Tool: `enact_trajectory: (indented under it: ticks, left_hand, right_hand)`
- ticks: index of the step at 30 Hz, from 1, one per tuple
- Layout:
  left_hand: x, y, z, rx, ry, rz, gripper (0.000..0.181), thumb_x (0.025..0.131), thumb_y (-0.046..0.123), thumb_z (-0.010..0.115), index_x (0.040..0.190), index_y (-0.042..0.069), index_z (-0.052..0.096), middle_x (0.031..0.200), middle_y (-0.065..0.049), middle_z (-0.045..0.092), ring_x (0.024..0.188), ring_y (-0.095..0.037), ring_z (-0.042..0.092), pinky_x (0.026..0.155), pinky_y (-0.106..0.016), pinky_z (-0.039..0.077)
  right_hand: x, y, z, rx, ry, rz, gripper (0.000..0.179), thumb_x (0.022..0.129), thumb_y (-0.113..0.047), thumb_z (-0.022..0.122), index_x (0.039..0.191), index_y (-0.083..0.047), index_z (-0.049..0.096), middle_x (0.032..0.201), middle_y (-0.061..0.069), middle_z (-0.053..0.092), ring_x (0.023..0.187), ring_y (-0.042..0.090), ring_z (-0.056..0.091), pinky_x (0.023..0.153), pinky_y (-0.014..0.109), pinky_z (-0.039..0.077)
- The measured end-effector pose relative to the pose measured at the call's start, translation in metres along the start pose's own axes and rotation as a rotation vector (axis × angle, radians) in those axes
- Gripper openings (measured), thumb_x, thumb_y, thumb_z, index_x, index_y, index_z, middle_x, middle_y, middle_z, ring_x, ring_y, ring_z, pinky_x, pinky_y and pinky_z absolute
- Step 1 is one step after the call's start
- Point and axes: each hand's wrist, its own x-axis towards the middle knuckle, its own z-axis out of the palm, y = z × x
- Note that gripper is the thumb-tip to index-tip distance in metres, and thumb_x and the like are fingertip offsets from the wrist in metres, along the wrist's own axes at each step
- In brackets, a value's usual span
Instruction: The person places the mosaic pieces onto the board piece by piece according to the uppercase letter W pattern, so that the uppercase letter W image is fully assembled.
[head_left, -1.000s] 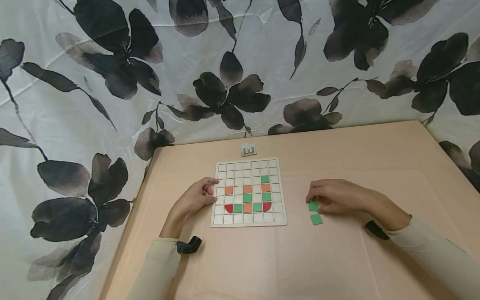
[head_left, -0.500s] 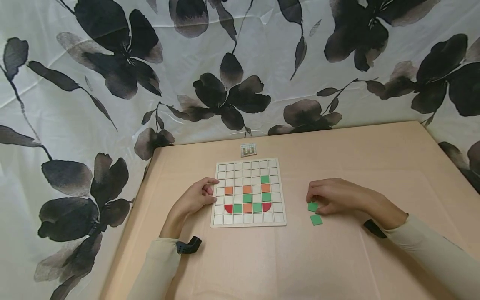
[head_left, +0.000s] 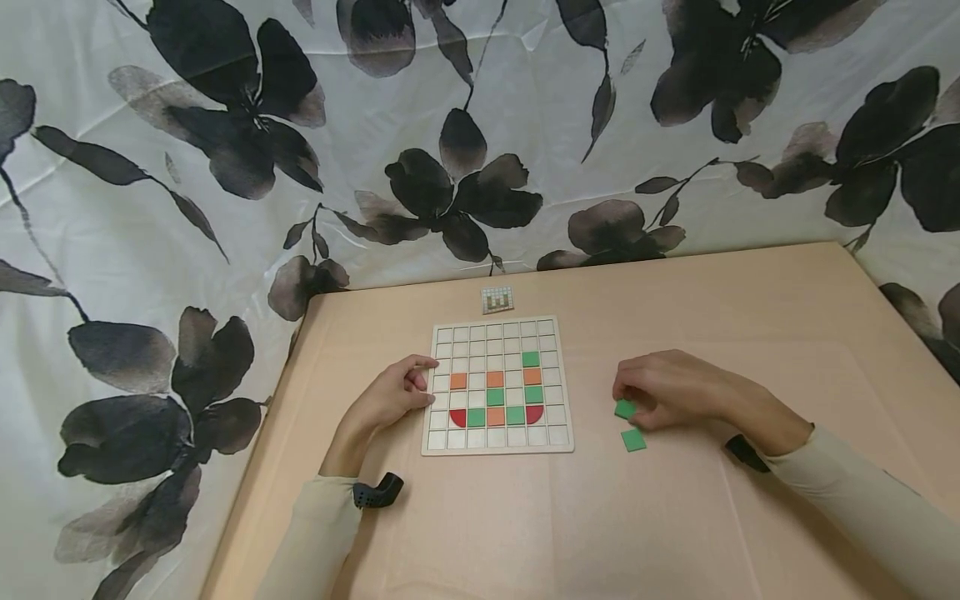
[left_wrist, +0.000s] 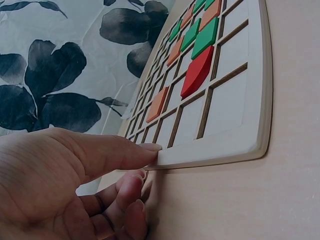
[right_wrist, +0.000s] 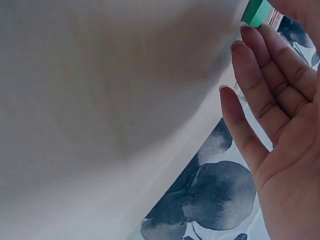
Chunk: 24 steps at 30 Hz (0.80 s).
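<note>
A white gridded board (head_left: 557,435) lies flat on the table, with green and orange square tiles and two red rounded pieces in its cells. My left hand (head_left: 390,390) rests at its left edge; in the left wrist view the thumb (left_wrist: 117,152) touches the rim while the lower fingers curl loosely beneath. To the right of the board, my right hand (head_left: 675,389) pinches a green square tile (head_left: 625,409), which looks tilted. Another green tile (head_left: 633,440) lies just below it on the table. In the right wrist view the held tile (right_wrist: 255,12) shows at the top, beyond the fingertips.
Behind the board lies a small card (head_left: 497,300) with a printed grid pattern. The wooden table (head_left: 750,308) ends at a floral cloth (head_left: 570,150) hanging at the back and left. Each wrist wears a black band (head_left: 377,490).
The green tile under my right fingers has tipped and shifted slightly left and up, and that hand has risen a little. My left hand and the board stay put.
</note>
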Motion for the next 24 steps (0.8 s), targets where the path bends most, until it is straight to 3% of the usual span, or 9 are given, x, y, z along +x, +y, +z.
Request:
enact_trajectory:
  ticks: [12, 24]
  left_hand:
    - [0.001, 0.002, 0.0, -0.005, 0.002, -0.007, 0.054, 0.087, -0.004, 0.075, 0.137, 0.009, 0.058, 0.094, -0.011, 0.053, 0.079, -0.021, 0.049, 0.062, -0.025, 0.041]
    - [0.001, 0.003, 0.0, 0.006, -0.005, -0.008, 0.054, 0.087, -0.004, 0.075, 0.137, 0.009, 0.057, 0.095, -0.011, 0.053, 0.079, -0.021, 0.049, 0.062, -0.025, 0.041]
  right_hand:
    - [0.006, 0.003, -0.011, -0.007, -0.008, 0.065, 0.014, 0.085, -0.031, 0.078, 0.091, -0.031, 0.067, 0.078, -0.02, 0.057, 0.071, 0.0, 0.053, 0.067, 0.023, 0.045]
    - [0.013, 0.001, -0.02, 0.02, 0.0, 0.051, 0.016, 0.083, -0.028, 0.079, 0.091, -0.032, 0.065, 0.074, -0.016, 0.056, 0.067, 0.001, 0.051, 0.064, 0.021, 0.042]
